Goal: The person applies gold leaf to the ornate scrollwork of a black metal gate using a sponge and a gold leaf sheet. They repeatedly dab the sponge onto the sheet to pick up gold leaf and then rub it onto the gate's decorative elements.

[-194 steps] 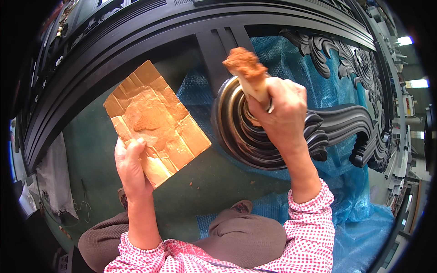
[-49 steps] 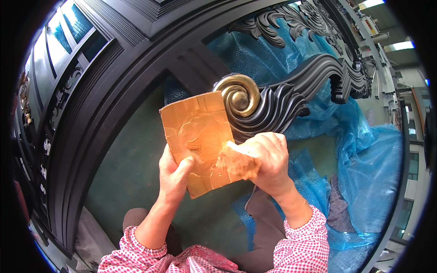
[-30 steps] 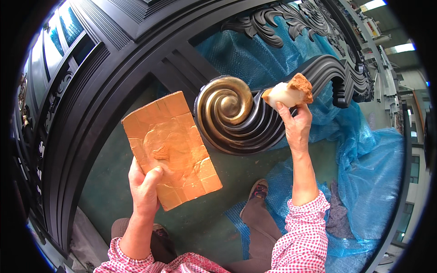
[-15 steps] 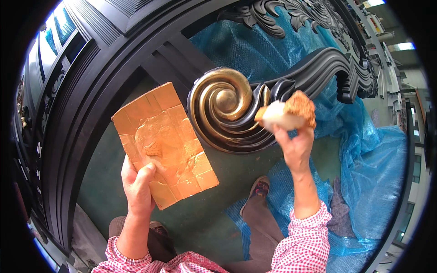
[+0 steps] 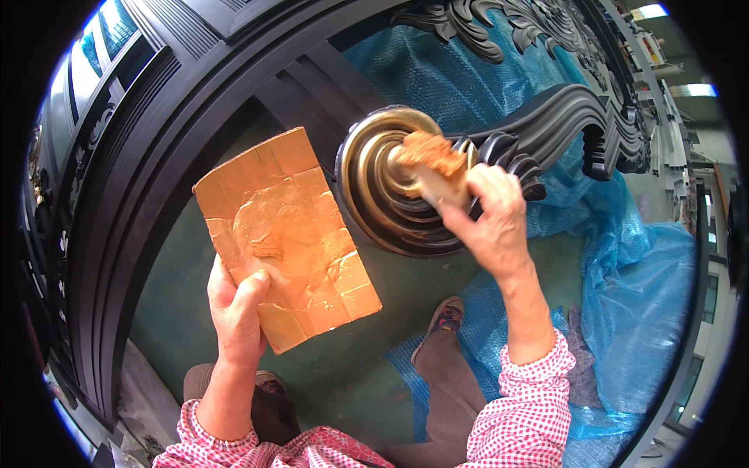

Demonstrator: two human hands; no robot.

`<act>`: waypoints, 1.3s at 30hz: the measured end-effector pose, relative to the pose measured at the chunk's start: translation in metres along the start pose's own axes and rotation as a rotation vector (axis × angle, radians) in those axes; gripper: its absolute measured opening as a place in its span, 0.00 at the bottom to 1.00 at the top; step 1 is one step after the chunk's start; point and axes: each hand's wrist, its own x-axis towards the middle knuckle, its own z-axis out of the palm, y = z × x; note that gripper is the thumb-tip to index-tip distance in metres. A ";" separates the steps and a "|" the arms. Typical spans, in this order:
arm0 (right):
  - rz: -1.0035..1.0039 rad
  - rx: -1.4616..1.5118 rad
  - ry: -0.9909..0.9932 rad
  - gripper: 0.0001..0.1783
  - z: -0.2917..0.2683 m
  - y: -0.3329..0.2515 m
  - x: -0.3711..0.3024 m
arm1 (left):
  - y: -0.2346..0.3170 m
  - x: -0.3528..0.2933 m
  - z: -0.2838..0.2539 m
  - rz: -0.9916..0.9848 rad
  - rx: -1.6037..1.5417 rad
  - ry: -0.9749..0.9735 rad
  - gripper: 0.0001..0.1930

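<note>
My left hand (image 5: pixel 239 316) grips the lower left edge of a flat cardboard sheet (image 5: pixel 300 234), thumb on top. Gold paint coats the sheet, thick and wrinkled in its middle. In my right hand (image 5: pixel 499 222) a sponge (image 5: pixel 441 186) is pinched between thumb and fingers, pale on one side and gold-brown on the other. The sponge sits in front of the carved spiral scroll (image 5: pixel 367 210), covering part of its centre; whether it touches is unclear. Gold shows on the scroll's ridges, with black in the grooves.
A black moulded frame (image 5: pixel 179 117) curves along the left. From the scroll, a black carved arm (image 5: pixel 546 117) runs right, below leafy carving (image 5: pixel 460 27). Blue bubble wrap (image 5: pixel 640 296) hangs behind and lies at the right. My shoe (image 5: pixel 445 316) is on the green floor (image 5: pixel 343 382).
My right hand has turned and brought the sponge left, from beside the scroll to over its centre. The cardboard stays in my left hand, nearly still.
</note>
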 end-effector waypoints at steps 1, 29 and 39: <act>0.035 0.116 0.010 0.12 0.000 -0.006 0.000 | 0.000 0.000 -0.001 -0.003 0.001 0.001 0.24; -0.063 0.046 0.081 0.17 0.016 -0.026 0.017 | 0.009 -0.005 -0.015 0.014 0.001 0.016 0.24; -0.023 0.027 0.021 0.16 -0.019 -0.004 0.012 | 0.011 -0.005 -0.018 0.021 0.019 0.017 0.24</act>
